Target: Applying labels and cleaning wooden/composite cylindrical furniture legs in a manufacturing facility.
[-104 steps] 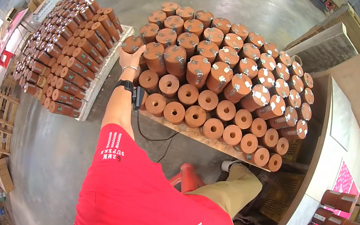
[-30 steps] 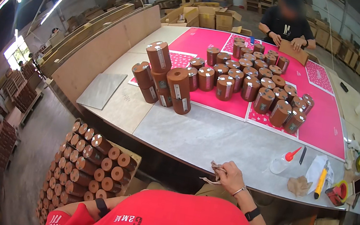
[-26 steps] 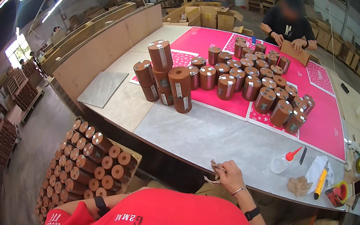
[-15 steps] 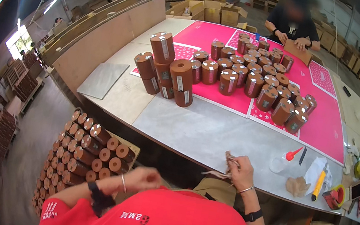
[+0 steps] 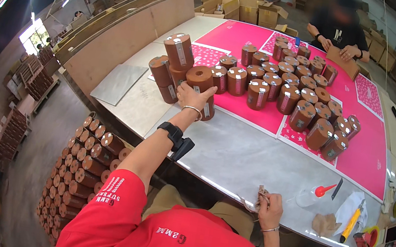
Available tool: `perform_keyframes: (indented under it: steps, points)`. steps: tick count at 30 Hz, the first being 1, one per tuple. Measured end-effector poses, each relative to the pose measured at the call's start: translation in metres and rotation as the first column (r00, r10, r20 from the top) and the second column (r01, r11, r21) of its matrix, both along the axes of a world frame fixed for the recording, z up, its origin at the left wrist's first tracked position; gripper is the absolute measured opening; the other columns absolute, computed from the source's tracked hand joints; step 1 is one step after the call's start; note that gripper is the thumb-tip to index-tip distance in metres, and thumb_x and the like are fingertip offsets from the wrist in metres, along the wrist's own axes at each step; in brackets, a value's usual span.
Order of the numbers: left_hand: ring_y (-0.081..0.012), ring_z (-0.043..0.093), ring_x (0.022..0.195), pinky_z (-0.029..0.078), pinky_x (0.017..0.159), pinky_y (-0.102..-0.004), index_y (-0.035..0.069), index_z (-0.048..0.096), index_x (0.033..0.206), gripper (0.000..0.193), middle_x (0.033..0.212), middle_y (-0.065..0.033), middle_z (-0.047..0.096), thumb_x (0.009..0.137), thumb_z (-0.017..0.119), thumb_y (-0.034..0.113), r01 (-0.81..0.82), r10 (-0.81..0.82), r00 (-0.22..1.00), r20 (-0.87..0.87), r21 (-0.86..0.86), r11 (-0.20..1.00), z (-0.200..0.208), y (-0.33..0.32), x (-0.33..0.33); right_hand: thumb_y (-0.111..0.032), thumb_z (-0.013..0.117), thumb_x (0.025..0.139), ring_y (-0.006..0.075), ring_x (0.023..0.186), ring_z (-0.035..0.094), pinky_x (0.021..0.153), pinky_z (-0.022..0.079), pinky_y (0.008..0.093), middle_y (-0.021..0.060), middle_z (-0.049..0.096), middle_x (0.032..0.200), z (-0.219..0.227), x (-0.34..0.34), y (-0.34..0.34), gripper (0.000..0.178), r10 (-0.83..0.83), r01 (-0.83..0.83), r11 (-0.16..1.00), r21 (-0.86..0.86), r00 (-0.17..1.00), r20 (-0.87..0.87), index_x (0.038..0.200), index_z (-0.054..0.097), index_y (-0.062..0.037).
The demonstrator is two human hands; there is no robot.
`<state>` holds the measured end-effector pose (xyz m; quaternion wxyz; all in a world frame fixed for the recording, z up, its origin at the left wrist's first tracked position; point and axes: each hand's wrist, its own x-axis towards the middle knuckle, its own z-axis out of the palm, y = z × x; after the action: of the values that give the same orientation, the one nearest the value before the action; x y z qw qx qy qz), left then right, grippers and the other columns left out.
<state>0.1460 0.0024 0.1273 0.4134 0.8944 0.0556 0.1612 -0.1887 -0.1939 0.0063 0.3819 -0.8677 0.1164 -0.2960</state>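
Observation:
My left hand (image 5: 193,96) reaches forward to the stacked brown rolls at the left of the table. Its fingers and thumb are spread round a brown roll (image 5: 200,75) with a hole in its top, standing on another. Right beside it, a taller stack carries a labelled brown roll (image 5: 179,51), and a lower stack (image 5: 161,70) stands to its left. Near the table's front edge, my right hand (image 5: 269,211) is closed on a crumpled brownish rag (image 5: 262,194). The palm side of my left hand is hidden.
Many labelled rolls (image 5: 257,94) stand on a pink sheet (image 5: 365,157). To the right lie a red-nozzled bottle (image 5: 308,196), a yellow cutter knife (image 5: 350,225) and crumpled paper (image 5: 325,225). More rolls (image 5: 77,171) are piled low at left. Across the table, a person holds cardboard (image 5: 342,62).
My left hand has moved from in front of my body up and forward onto the brown roll. My right hand still holds the rag near the table edge. The view has shifted slightly.

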Motion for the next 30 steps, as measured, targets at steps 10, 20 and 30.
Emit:
perform_keyframes:
  steps: [10, 20, 30]
  points:
    - [-0.0302, 0.055, 0.101, 0.046, 0.086, -0.0376, -0.001, 0.042, 0.109, 0.079, 0.110, -0.0183, 0.052, 0.059, 0.086, 0.042, 0.288, -0.274, 0.942, 0.193, -0.043, 0.957, -0.007, 0.020, -0.047, -0.002, 0.061, 0.082, 0.0340, 0.075, 0.058, 0.063, 0.048, 0.0404, 0.0161, 0.054, 0.087, -0.004, 0.001, 0.001, 0.008, 0.016, -0.016, 1.000, -0.007, 1.000, 0.001, 0.089, 0.060, -0.0020]
    - [-0.0286, 0.054, 0.110, 0.046, 0.093, -0.0389, 0.002, 0.035, 0.130, 0.091, 0.118, -0.0157, 0.051, 0.059, 0.085, 0.030, 0.801, -0.797, 0.585, 0.153, -0.264, 0.537, -0.105, 0.031, -0.162, -0.005, 0.062, 0.082, 0.0298, 0.080, 0.059, 0.067, 0.048, 0.0372, 0.0144, 0.056, 0.088, 0.076, 0.050, 0.029, 0.016, 0.150, -0.150, 0.988, 0.034, 0.989, 0.007, 0.097, 0.059, -0.0018]
    - [-0.0308, 0.060, 0.100, 0.049, 0.086, -0.0355, 0.002, 0.037, 0.125, 0.081, 0.108, -0.0166, 0.057, 0.061, 0.083, 0.022, 0.810, -0.788, 0.580, 0.208, -0.257, 0.528, -0.126, 0.027, -0.158, 0.002, 0.059, 0.071, 0.0338, 0.068, 0.055, 0.057, 0.047, 0.0395, 0.0141, 0.051, 0.082, 0.096, 0.096, 0.072, 0.017, 0.280, -0.270, 0.897, -0.350, 0.960, -0.024, 0.087, 0.055, -0.0034]
